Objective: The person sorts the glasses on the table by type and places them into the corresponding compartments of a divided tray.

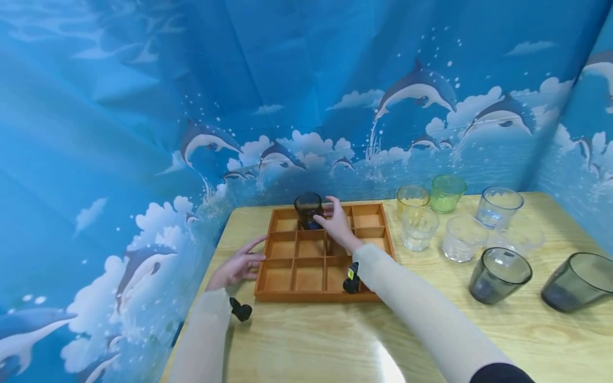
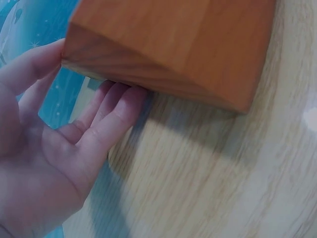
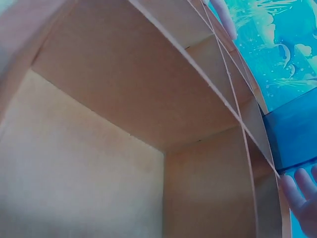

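Note:
A dark tinted glass stands in the back row of a brown wooden compartment box, second compartment from the left. Beside it on the right is my right hand, thumb against the glass and fingers spread. The right wrist view shows those fingers near a dark blue surface, apparently the glass. My left hand rests against the box's left wall, its fingers loosely extended. Close up in the left wrist view, the left hand touches the wooden box along its side.
Right of the box stand a yellow glass, a green glass, several clear glasses and two more dark glasses. All are on the pale wooden table. A blue dolphin-print curtain hangs behind it.

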### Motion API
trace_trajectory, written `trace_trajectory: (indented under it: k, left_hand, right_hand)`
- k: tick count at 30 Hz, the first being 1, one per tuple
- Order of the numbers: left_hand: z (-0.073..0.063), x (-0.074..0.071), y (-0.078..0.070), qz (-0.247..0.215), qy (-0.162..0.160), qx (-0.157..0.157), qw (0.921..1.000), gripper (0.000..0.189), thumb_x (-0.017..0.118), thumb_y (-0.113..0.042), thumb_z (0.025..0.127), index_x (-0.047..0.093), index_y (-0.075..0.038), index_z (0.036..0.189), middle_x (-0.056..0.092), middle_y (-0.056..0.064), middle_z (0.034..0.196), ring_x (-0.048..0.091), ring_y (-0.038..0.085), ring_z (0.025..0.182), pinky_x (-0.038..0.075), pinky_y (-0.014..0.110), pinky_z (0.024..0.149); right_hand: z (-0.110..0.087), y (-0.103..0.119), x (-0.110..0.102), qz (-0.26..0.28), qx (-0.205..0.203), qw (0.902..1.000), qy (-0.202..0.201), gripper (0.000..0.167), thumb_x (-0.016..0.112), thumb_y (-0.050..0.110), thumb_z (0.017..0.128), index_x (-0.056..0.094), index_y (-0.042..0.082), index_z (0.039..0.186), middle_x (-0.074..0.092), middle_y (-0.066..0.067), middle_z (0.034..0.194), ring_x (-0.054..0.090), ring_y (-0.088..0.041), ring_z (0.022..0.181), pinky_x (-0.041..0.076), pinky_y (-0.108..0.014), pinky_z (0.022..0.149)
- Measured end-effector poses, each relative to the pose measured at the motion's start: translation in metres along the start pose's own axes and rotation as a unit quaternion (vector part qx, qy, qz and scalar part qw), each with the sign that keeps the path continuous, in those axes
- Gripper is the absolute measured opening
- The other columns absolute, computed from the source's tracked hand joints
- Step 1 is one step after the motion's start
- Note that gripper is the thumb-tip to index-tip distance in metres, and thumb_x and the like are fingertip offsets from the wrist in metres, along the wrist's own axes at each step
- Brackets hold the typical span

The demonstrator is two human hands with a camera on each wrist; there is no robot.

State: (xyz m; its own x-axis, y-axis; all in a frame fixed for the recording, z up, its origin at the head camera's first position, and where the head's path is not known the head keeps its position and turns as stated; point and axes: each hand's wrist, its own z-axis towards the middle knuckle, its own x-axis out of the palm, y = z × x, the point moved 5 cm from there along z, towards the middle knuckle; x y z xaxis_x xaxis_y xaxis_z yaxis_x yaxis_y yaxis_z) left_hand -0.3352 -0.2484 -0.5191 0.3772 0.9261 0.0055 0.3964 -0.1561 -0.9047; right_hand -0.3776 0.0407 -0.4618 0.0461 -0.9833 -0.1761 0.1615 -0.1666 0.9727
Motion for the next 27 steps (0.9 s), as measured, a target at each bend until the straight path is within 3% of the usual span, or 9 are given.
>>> trace_trajectory:
  k: [5, 9, 11, 13, 18, 22, 27]
  left_hand:
    - [-0.002, 0.001, 0.000, -0.008, -0.010, 0.000, 0.9999, 0.056, 0.055, -0.015, 0.093, 0.036, -0.040, 0.140, 0.053, 0.005, 0.097, 0.051, 0.016, 0.070, 0.046, 0.035, 0.060]
    - [-0.002, 0.002, 0.000, -0.007, 0.001, 0.005, 1.0000, 0.058, 0.054, -0.015, 0.094, 0.033, -0.039, 0.143, 0.051, 0.011, 0.115, 0.056, 0.018, 0.080, 0.048, 0.036, 0.063]
    - [-0.003, 0.003, 0.000, -0.008, 0.004, 0.005, 1.0000, 0.059, 0.053, -0.015, 0.094, 0.031, -0.038, 0.144, 0.042, 0.014, 0.131, 0.058, 0.020, 0.087, 0.049, 0.036, 0.065]
    - [-0.004, 0.002, 0.001, -0.008, 0.004, 0.005, 0.9999, 0.059, 0.052, -0.015, 0.094, 0.031, -0.038, 0.144, 0.038, 0.015, 0.137, 0.059, 0.021, 0.090, 0.049, 0.036, 0.065]
    - [-0.004, 0.001, 0.001, -0.014, -0.001, 0.000, 0.9999, 0.058, 0.053, -0.014, 0.094, 0.033, -0.040, 0.142, 0.039, 0.013, 0.135, 0.058, 0.019, 0.086, 0.048, 0.035, 0.063]
    - [-0.003, 0.001, 0.002, -0.015, -0.011, -0.005, 0.9998, 0.057, 0.053, -0.014, 0.094, 0.036, -0.041, 0.140, 0.043, 0.013, 0.126, 0.052, 0.016, 0.074, 0.045, 0.033, 0.059]
    - [-0.002, 0.002, 0.002, -0.011, -0.018, -0.007, 0.9997, 0.056, 0.053, -0.014, 0.094, 0.036, -0.040, 0.141, 0.045, 0.013, 0.124, 0.054, 0.016, 0.075, 0.047, 0.034, 0.061]
  right_hand:
    - [-0.008, 0.008, -0.004, 0.032, 0.001, 0.9993, 0.019, 0.058, 0.059, 0.011, 0.091, 0.030, 0.007, 0.141, 0.046, -0.023, 0.127, 0.049, -0.036, 0.110, 0.043, -0.047, 0.087]
    - [-0.012, 0.008, -0.007, 0.041, -0.003, 0.9989, 0.020, 0.055, 0.057, 0.011, 0.092, 0.030, 0.007, 0.140, 0.047, -0.024, 0.125, 0.049, -0.037, 0.108, 0.043, -0.048, 0.086]
    - [-0.015, 0.009, -0.009, 0.038, -0.008, 0.9992, 0.011, 0.053, 0.057, 0.010, 0.092, 0.032, 0.006, 0.139, 0.051, -0.023, 0.120, 0.051, -0.036, 0.105, 0.044, -0.047, 0.086]
    - [-0.018, 0.010, -0.009, 0.036, -0.013, 0.9992, 0.006, 0.051, 0.057, 0.009, 0.092, 0.034, 0.005, 0.138, 0.053, -0.022, 0.117, 0.052, -0.034, 0.102, 0.044, -0.046, 0.085]
    - [-0.025, 0.013, -0.012, 0.025, -0.025, 0.9993, 0.008, 0.049, 0.057, 0.010, 0.092, 0.037, 0.003, 0.136, 0.056, -0.021, 0.111, 0.054, -0.032, 0.097, 0.045, -0.043, 0.082]
    - [-0.033, 0.016, -0.016, 0.012, -0.026, 0.9996, 0.008, 0.049, 0.058, 0.011, 0.092, 0.039, 0.000, 0.135, 0.058, -0.022, 0.105, 0.056, -0.033, 0.092, 0.046, -0.042, 0.079]
    - [-0.045, 0.020, -0.023, 0.007, -0.027, 0.9996, 0.006, 0.047, 0.059, 0.014, 0.092, 0.041, 0.001, 0.133, 0.059, -0.023, 0.105, 0.058, -0.032, 0.089, 0.049, -0.038, 0.074]
